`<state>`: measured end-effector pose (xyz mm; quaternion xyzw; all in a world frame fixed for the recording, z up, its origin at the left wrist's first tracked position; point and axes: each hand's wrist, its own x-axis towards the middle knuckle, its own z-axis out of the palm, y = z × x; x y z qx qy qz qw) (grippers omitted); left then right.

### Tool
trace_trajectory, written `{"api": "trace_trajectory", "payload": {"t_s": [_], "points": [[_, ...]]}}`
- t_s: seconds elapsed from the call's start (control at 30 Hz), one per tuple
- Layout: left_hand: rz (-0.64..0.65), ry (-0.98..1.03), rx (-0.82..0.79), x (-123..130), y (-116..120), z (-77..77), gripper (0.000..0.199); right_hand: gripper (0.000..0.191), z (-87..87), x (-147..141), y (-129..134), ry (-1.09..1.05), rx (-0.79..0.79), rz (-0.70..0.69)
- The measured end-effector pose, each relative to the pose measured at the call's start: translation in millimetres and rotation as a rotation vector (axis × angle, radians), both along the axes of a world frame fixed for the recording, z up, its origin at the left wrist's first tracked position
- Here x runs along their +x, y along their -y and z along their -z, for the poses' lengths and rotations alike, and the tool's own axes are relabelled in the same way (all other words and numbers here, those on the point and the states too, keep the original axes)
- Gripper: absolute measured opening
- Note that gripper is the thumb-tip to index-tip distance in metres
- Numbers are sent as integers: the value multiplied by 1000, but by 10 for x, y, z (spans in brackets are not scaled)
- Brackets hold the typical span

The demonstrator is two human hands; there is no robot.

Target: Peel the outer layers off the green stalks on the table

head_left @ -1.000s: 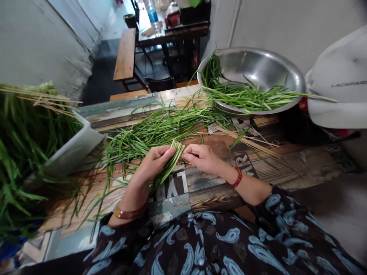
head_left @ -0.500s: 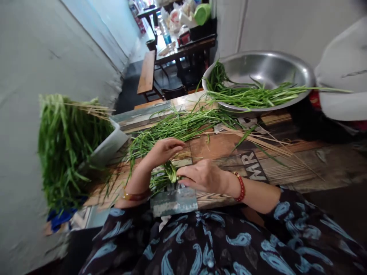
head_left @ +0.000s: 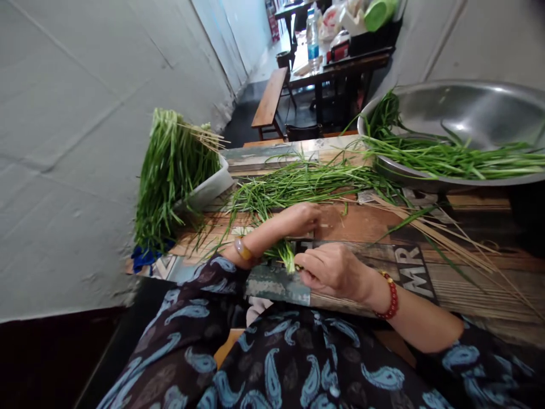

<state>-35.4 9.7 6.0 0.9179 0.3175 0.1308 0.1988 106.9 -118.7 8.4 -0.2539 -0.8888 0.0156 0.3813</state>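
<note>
1. Head view, left of frame: upright greens (head_left: 174, 162) packed in a white tub (head_left: 215, 184), thin sticks (head_left: 204, 136) lying across the stems. This share looks gathered.
2. Centre: loose greens (head_left: 302, 184) strewn on the desk (head_left: 275, 287), unbundled, so I judge much is left. Small bunch (head_left: 288, 258) below them, pale ends towards the right hand; whether it is fastened, cannot tell.
3. Left hand (head_left: 309, 218) above the small bunch, blurred; finger opening and any grip cannot be told.
4. Right hand (head_left: 338, 272) at the pale ends, fingers curled in a near-closed pinch on a small dark thing (head_left: 299, 267), identity unclear.
5. Right: spare sticks (head_left: 445, 241) fanned out; more loose greens (head_left: 451, 159) in a steel basin (head_left: 489, 122).
6. Surface: mixed wood-plank pattern, part lettered. Room: pale wall (head_left: 76, 113) left; wooden bench (head_left: 270, 99) and water bottle (head_left: 313, 40) upper centre.
</note>
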Motion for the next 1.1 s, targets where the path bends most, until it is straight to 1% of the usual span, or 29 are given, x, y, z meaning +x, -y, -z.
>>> {"api": "trace_trajectory", "payload": {"t_s": [0.03,0.1,0.17,0.2,0.23,0.27,0.3,0.33,0.37,0.43,0.5,0.57,0.6,0.63,0.7,0.77,0.83,0.87,0.9,0.97,1.1], "points": [[-7,34,-17,-85,-68,-67,12,16,10,2,-13,-22,-12,11],[-95,169,-46,-311,-208,-281,9,14,35,15,-60,-85,-65,61],[-260,599,-192,-562,-310,-566,8,13,76,46,-143,-167,-149,157],[-306,770,-212,-672,-335,-712,9,14,104,69,-197,-214,-202,213],[-337,901,-203,-759,-338,-847,10,15,136,96,-257,-265,-269,269],[-356,989,-186,-818,-323,-957,10,16,170,125,-320,-326,-352,319],[-358,1041,-148,-844,-293,-1035,9,17,204,154,-382,-395,-452,357],[-359,1043,-94,-839,-252,-1075,10,18,235,182,-441,-471,-567,377],[-362,1015,-51,-808,-207,-1077,10,19,260,206,-493,-549,-686,382],[-388,902,3,-698,-115,-984,10,22,287,235,-569,-702,-910,356],[-426,791,-6,-597,-41,-821,10,28,288,234,-601,-839,-1087,311],[-456,741,-74,-584,-4,-658,11,34,283,212,-594,-943,-1199,295],[-475,746,-125,-626,-4,-593,12,36,287,199,-579,-976,-1226,305],[-502,767,-176,-702,-16,-543,13,38,296,188,-561,-997,-1239,327],[-594,824,-232,-935,-75,-478,12,38,335,178,-527,-1009,-1251,395],[-709,827,-209,-1212,-172,-436,8,37,388,184,-509,-991,-1273,421],[-776,708,-127,-1438,-301,-373,6,37,432,193,-505,-969,-1277,424],[-776,605,-77,-1507,-377,-327,7,36,445,195,-505,-960,-1279,426],[-759,484,-29,-1542,-458,-272,7,37,452,195,-505,-952,-1282,429],[-707,247,31,-1514,-627,-150,8,37,456,192,-505,-933,-1291,437],[-645,-78,68,-1294,-909,50,18,38,456,180,-514,-915,-1293,442]]}}
